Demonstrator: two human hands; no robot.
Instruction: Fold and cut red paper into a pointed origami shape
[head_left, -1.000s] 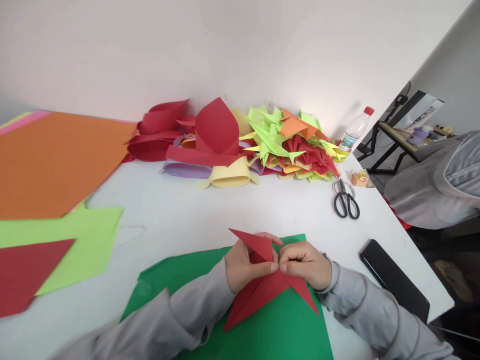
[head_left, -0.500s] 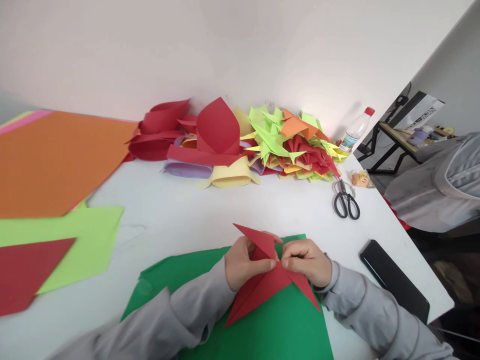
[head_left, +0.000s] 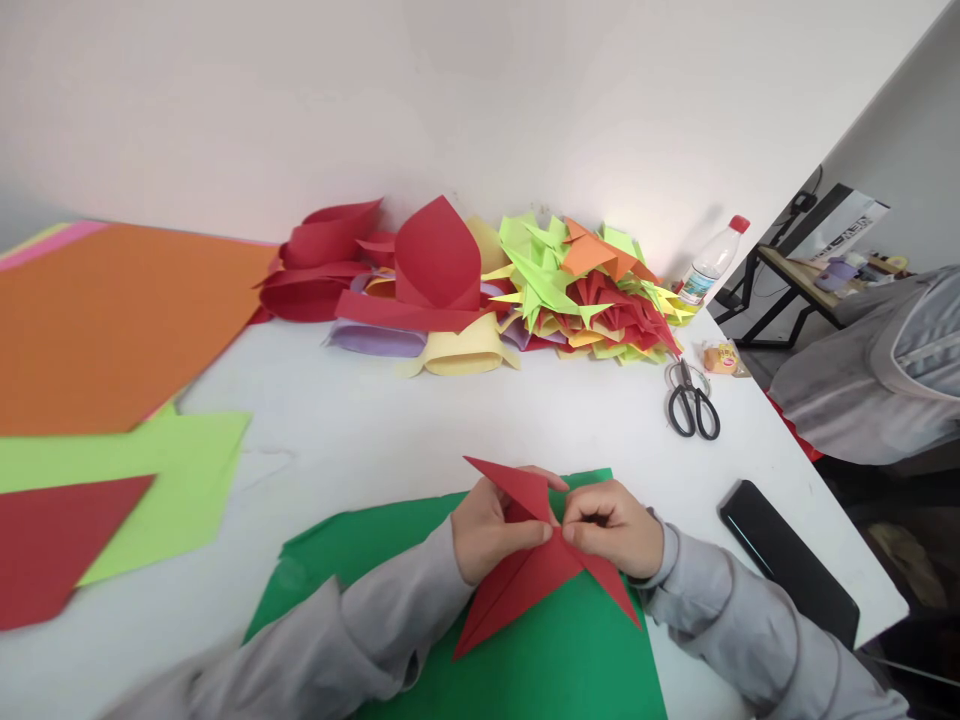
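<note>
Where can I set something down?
Bare table lies between the green sheet and the rolled papers, and between the scissors and phone. Crowded: along the wall and over the green sheet, where the left hand and right hand hold red paper.

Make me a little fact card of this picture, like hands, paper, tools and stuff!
Left hand: pinching folded red paper
Right hand: pinching the same paper
Underneath: green sheet on a white table
Far side: pile of pointy paper shapes
Tool: black-handled scissors
Beside right forearm: black phone
Drink: red-capped bottle
</note>
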